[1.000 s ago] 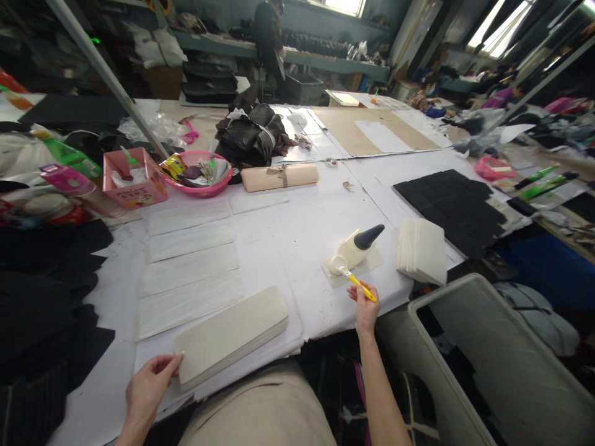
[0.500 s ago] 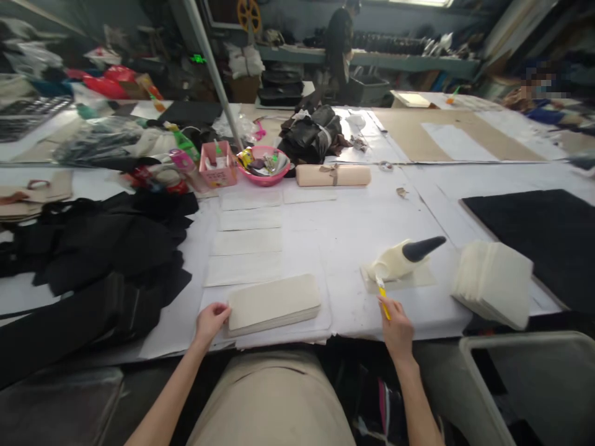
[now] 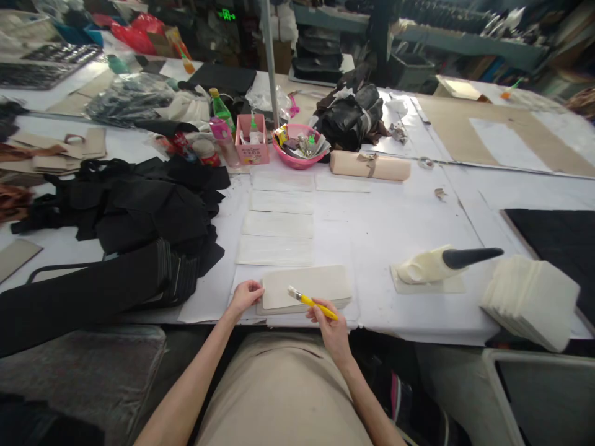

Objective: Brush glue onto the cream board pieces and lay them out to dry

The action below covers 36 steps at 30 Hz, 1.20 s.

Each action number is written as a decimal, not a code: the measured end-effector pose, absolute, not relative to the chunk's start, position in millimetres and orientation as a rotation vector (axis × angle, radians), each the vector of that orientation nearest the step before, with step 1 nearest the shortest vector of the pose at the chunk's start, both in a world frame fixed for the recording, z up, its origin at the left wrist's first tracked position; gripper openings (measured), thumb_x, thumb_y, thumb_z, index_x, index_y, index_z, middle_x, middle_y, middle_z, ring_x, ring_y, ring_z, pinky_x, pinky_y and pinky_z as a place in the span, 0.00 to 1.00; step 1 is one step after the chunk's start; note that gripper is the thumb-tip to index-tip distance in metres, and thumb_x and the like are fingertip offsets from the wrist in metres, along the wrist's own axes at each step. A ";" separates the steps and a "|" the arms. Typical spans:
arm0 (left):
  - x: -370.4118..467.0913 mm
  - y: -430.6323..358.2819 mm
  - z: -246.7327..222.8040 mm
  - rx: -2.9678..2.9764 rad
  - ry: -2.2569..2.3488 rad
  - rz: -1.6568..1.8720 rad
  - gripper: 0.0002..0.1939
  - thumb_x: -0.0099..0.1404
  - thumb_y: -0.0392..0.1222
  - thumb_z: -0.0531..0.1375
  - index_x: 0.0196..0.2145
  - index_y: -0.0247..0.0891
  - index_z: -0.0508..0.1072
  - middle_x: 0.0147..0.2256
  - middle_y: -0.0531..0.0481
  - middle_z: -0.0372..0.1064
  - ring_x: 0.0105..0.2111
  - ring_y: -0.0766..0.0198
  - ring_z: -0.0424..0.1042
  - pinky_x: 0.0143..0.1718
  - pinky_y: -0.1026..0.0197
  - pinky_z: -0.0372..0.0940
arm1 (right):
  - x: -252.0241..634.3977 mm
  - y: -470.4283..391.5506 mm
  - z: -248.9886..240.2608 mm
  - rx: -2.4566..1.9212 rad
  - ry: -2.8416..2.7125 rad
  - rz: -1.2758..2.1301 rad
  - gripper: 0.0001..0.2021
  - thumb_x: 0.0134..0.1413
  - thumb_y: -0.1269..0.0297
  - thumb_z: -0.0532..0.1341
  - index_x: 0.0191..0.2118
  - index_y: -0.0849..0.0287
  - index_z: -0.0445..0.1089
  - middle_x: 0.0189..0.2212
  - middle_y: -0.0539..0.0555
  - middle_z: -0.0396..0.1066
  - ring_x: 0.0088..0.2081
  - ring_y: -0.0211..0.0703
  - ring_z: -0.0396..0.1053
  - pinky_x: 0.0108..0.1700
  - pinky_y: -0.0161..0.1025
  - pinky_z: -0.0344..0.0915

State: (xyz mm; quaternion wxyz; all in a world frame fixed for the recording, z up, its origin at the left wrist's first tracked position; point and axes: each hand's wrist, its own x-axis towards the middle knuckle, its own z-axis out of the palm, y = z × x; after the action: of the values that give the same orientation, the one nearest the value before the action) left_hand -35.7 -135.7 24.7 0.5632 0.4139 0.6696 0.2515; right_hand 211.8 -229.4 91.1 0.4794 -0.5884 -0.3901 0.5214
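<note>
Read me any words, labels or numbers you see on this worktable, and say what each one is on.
Nothing can be read for certain.
Pink box: dark print along its lower front, too small and blurred.
Green bottle: label too blurred.
Green lit sign at the back: glowing shapes, unreadable.
Yellow-handled brush in the right hand: no marking shows.

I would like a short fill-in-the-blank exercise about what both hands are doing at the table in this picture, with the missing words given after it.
1. The right hand holds a brush with a ____ handle.
2. The left hand touches the ____ end of the cream stack.
3. The brush's bristles are over the ____.
4. The glue bottle lying on its side has a ____ nozzle.

Missing words: yellow; left; stack; black
</note>
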 end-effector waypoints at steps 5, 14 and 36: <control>-40.3 -132.2 22.6 0.977 1.532 0.548 0.09 0.46 0.44 0.62 0.24 0.36 0.68 0.16 0.55 0.65 0.16 0.69 0.63 0.17 0.68 0.54 | 180.3 -206.2 92.7 -1.439 -1.006 1.305 0.15 0.59 0.55 0.59 0.46 0.58 0.70 0.31 0.54 0.75 0.32 0.43 0.75 0.36 0.38 0.71; -41.4 -129.8 20.4 0.964 1.511 0.525 0.06 0.47 0.40 0.61 0.24 0.36 0.67 0.16 0.55 0.66 0.16 0.68 0.65 0.17 0.68 0.56 | 165.1 -213.5 86.1 -1.489 -1.087 1.418 0.16 0.59 0.51 0.58 0.44 0.58 0.70 0.29 0.54 0.75 0.30 0.44 0.75 0.33 0.38 0.71; -45.3 -129.7 16.4 1.027 1.495 0.521 0.09 0.46 0.43 0.62 0.24 0.36 0.68 0.17 0.54 0.67 0.17 0.67 0.66 0.19 0.66 0.59 | 233.4 -238.8 97.5 -1.750 -1.013 0.924 0.15 0.59 0.54 0.58 0.45 0.58 0.70 0.32 0.55 0.75 0.34 0.46 0.75 0.38 0.41 0.71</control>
State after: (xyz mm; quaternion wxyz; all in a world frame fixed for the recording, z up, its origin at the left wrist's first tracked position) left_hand -45.3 -129.7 16.4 0.5870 0.4405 0.6414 0.2236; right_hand 233.4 -238.8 97.5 0.4432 -0.7058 -0.4084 0.3724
